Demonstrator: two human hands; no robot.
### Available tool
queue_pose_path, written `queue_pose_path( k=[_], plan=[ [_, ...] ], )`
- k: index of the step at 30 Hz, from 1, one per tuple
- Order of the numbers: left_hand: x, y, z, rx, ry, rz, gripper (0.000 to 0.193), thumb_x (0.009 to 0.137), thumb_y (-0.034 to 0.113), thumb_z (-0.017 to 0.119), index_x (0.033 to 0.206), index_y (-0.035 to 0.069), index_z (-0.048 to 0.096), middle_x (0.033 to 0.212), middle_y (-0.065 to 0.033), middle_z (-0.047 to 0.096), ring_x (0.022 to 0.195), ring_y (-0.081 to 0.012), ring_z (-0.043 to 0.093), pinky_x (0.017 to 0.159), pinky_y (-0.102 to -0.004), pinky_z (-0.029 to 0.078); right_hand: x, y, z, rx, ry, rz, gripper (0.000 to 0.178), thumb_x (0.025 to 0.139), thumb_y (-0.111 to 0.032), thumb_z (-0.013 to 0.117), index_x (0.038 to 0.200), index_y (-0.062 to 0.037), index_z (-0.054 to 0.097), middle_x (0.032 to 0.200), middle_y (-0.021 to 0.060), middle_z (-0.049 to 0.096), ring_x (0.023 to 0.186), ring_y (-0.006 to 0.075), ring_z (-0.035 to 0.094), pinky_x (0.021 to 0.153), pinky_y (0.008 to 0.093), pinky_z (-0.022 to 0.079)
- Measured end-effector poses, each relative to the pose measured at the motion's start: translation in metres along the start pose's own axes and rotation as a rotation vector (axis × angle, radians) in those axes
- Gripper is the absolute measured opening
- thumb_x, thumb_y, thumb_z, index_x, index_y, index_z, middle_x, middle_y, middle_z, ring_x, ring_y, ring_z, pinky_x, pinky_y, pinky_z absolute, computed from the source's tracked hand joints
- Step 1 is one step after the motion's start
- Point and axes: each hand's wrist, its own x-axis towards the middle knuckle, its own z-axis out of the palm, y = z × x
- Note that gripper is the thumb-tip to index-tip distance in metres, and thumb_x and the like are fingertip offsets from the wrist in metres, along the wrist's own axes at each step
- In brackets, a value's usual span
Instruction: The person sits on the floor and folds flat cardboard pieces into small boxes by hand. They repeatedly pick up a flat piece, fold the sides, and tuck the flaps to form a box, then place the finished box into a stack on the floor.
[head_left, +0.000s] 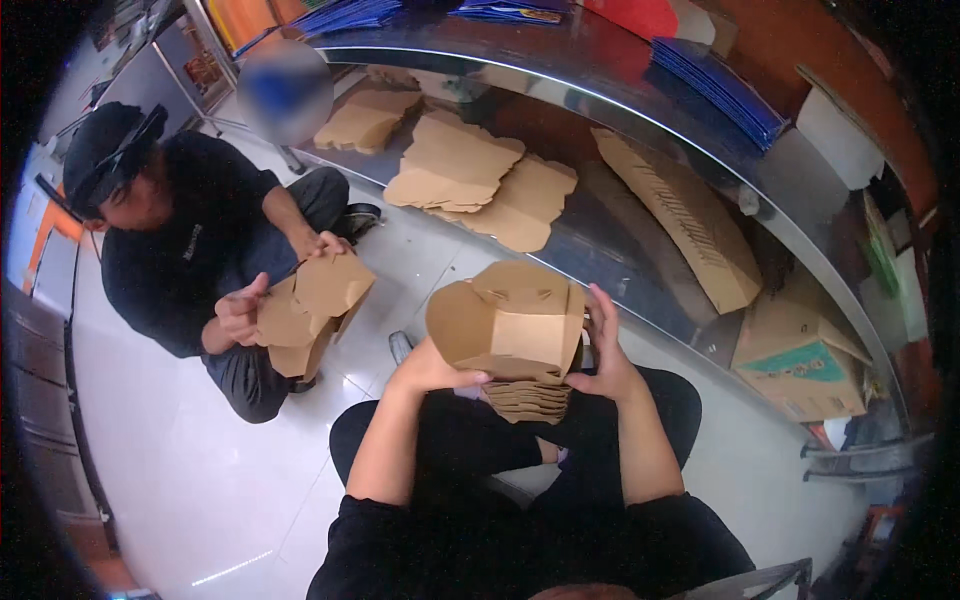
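Above my crossed legs, a folded brown cardboard box (527,338) stands open toward me, its rounded flaps spread. A stack of nested cardboard layers (528,402) shows below it. At the box's left side, my left hand (435,368) is closed on the cardboard, thumb at the lower front edge. My right hand (606,358) grips the opposite side, with fingers up along the wall and thumb low at the front. The fingertips behind the box are hidden.
At left, a seated person (190,230) handles another cardboard box (312,305). Flat cardboard blanks (455,165) lie on the low metal shelf, beside a long row of nested cardboard (685,215). A carton (800,355) stands at right. Blue folded packs (720,90) sit on the upper shelf.
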Motion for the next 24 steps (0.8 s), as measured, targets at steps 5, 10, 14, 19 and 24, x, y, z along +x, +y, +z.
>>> queue_pose_path(
  k=[5,10,14,19,24],
  plan=[
    [-0.004,-0.003,-0.005,-0.050,-0.006,-0.030,0.063,0.059,0.030,0.077,0.109,0.001,0.052,0.106,-0.0121,0.056,0.099,-0.0224,0.051,0.085,-0.0365,0.041,0.008,-0.027,-0.005,-0.343,-0.089,0.101,0.100,0.053,-0.014,0.075,0.135,-0.0082,0.019,0.120,0.0151,0.037,0.118,0.0287,0.036,0.101,0.0416,0.028],
    [-0.002,0.016,-0.012,0.063,-0.075,-0.089,0.060,0.058,0.023,0.076,0.108,0.001,0.052,0.103,-0.0117,0.057,0.095,-0.0208,0.052,0.083,-0.0349,0.043,0.005,-0.030,-0.008,-0.565,-0.098,0.039,0.089,0.051,-0.029,0.079,0.122,-0.0033,0.032,0.115,0.0173,0.041,0.113,0.0328,0.039,0.098,0.0401,0.031],
    [-0.003,0.027,-0.015,0.087,-0.106,-0.094,0.060,0.057,0.021,0.075,0.108,0.000,0.052,0.101,-0.0113,0.058,0.093,-0.0204,0.053,0.081,-0.0341,0.044,0.006,-0.029,-0.008,-0.686,-0.120,0.038,0.090,0.049,-0.039,0.079,0.117,-0.0036,0.032,0.115,0.0169,0.042,0.111,0.0330,0.041,0.096,0.0399,0.031],
    [0.000,0.019,-0.009,0.123,-0.021,-0.065,0.065,0.056,0.021,0.075,0.112,0.001,0.049,0.107,-0.0111,0.056,0.097,-0.0200,0.051,0.084,-0.0341,0.042,0.008,-0.027,-0.006,-0.519,-0.111,0.099,0.095,0.053,-0.041,0.077,0.123,-0.0019,0.028,0.121,0.0185,0.039,0.117,0.0335,0.036,0.099,0.0417,0.029],
    [0.007,0.012,-0.002,0.174,-0.022,0.004,0.075,0.056,0.023,0.075,0.120,0.003,0.043,0.116,-0.0099,0.051,0.106,-0.0198,0.047,0.090,-0.0349,0.040,0.015,-0.029,0.009,-0.310,0.036,-0.079,0.106,0.055,-0.041,0.076,0.134,-0.0023,0.017,0.129,0.0192,0.030,0.123,0.0333,0.030,0.103,0.0405,0.024]
  ],
)
